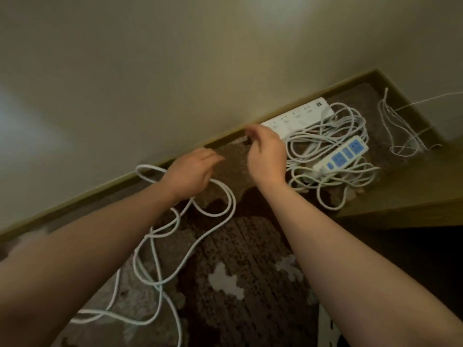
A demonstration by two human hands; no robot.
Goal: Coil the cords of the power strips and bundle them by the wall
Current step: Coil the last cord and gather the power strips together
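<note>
I am holding the thick white cord (220, 196) looped under my left hand (193, 174) near the wall (150, 71); whether my blurred right hand (265, 156) pinches anything, I cannot tell; two power strips (343, 154) are lying tangled beside it.

I can read no text here. The white power strip (299, 118) by the wall carries small dark markings beside its sockets, too blurred to read. The blue-socketed power strip (342, 154) shows no legible label.
</note>
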